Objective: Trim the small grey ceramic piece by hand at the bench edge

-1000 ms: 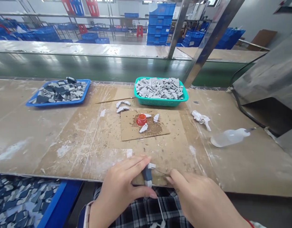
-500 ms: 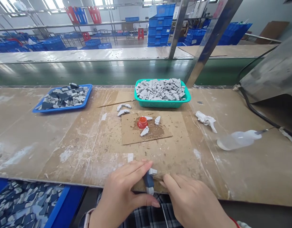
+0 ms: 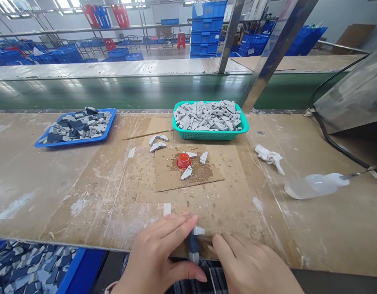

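Note:
My left hand is closed on a small dark-blue and white block at the table's front edge, fingers over its top and thumb below. A pale piece sticks out at the block's upper end. Close by on the right, my right hand is curled shut with its knuckles toward the block; whatever it grips is hidden. Ahead of both hands, a red cup-shaped piece stands on a wet cardboard sheet. Around it lie white pieces, one of them touching or almost touching its rim.
A green basket of white pieces and a blue tray of dark and white pieces stand at the back. A thin stick lies between them. To the right are crumpled tissue and a squeeze bottle. A blue bin sits lower left.
The view has shifted slightly, so both hands appear a little lower. They keep the same hold, and the block stays in my left hand.

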Demonstrator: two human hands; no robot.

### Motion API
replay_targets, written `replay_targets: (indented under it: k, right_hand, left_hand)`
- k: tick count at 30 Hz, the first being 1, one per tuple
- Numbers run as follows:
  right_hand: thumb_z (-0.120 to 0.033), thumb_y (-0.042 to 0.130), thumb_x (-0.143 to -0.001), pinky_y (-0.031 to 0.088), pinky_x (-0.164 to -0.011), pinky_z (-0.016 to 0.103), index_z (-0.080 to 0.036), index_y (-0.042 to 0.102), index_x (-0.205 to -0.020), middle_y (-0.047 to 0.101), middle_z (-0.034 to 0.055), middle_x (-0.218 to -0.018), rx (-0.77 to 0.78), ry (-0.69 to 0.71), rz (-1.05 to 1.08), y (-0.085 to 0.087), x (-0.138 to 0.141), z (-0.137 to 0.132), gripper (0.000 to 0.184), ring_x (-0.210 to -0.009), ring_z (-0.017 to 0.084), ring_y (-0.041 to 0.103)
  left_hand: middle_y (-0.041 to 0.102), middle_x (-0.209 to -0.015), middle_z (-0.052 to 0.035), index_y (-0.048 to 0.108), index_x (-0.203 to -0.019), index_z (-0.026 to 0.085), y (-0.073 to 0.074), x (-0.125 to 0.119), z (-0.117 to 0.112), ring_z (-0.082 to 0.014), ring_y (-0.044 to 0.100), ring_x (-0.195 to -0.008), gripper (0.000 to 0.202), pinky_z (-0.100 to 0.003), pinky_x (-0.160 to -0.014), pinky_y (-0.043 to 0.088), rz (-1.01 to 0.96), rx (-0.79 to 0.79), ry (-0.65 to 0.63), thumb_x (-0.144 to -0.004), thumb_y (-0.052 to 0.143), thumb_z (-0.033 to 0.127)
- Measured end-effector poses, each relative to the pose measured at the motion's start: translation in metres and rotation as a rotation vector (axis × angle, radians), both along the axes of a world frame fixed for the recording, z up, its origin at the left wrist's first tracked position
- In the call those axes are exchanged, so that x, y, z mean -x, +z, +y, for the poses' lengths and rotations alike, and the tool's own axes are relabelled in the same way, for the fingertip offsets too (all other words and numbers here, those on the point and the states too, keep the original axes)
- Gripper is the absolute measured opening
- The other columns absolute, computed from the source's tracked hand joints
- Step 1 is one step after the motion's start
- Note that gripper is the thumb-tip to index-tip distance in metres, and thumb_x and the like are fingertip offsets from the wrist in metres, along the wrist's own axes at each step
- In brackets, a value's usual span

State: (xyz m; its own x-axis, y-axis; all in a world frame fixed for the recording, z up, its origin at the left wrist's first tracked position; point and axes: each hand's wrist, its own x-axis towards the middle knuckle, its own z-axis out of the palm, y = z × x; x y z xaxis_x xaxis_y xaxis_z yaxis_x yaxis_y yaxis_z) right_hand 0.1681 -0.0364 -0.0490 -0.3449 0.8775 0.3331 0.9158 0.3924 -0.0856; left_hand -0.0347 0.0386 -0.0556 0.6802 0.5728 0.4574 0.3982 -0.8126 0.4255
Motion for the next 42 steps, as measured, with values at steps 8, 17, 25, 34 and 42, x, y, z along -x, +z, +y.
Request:
replay_targets:
  k: [8, 17, 25, 34, 42]
  right_hand:
    - [-0.006, 0.041, -0.052, 0.036, -0.041, 0.028, -0.024, 0.053, -0.076, 0.059, -0.0046, -0.055, 0.063, -0.031, -0.090, 0.020, 0.014, 0.011, 0.032, -0.043, 0.013, 0.058]
    - [-0.002, 0.048, -0.057, 0.040, -0.043, 0.029, -0.022, 0.055, -0.081, 0.062, -0.0024, -0.060, 0.070, -0.058, -0.144, 0.023, 0.025, 0.010, 0.033, -0.047, 0.016, 0.060]
    - [0.000, 0.034, -0.087, 0.038, -0.047, 0.027, -0.026, 0.038, -0.082, 0.056, -0.0064, -0.063, -0.008, 0.027, -0.051, 0.006, -0.001, -0.010, 0.027, -0.051, 0.013, 0.059]
    - [-0.030, 0.025, -0.109, 0.036, -0.053, 0.029, -0.021, 0.048, -0.090, 0.051, -0.0019, -0.068, -0.076, -0.150, 0.053, -0.012, -0.043, 0.009, 0.031, -0.057, 0.016, 0.055]
    - [-0.041, 0.037, -0.107, 0.038, -0.092, 0.046, -0.016, 0.057, -0.115, 0.066, 0.0123, -0.115, -0.247, -0.167, 0.079, -0.006, -0.040, 0.014, 0.033, -0.107, 0.032, 0.059]
  left_hand:
    - [0.077, -0.112, -0.0089, 0.057, -0.129, 0.017, -0.006, 0.000, -0.001, -0.0232, 0.075, -0.102, 0.057, -0.034, -0.089, 0.063, 0.033, -0.023, 0.031, -0.094, 0.050, 0.061]
    - [0.077, -0.109, -0.0116, 0.059, -0.126, 0.017, -0.006, 0.003, -0.003, -0.0258, 0.076, -0.098, 0.061, -0.035, -0.085, 0.064, -0.009, -0.009, 0.041, -0.089, 0.054, 0.065]
    - [0.076, -0.113, -0.0089, 0.057, -0.130, 0.021, -0.008, 0.007, 0.002, -0.0219, 0.075, -0.102, 0.065, -0.030, -0.089, 0.062, -0.028, -0.013, 0.008, -0.084, 0.057, 0.068]
    - [0.078, -0.110, -0.0031, 0.062, -0.124, 0.026, 0.002, 0.006, -0.005, -0.0170, 0.075, -0.099, 0.058, -0.020, -0.090, 0.059, -0.033, 0.063, 0.073, -0.082, 0.066, 0.065]
    - [0.079, -0.106, 0.0013, 0.065, -0.121, 0.032, 0.006, 0.009, -0.024, -0.0160, 0.076, -0.096, 0.067, -0.017, -0.088, 0.059, -0.138, 0.167, 0.324, -0.070, 0.069, 0.077]
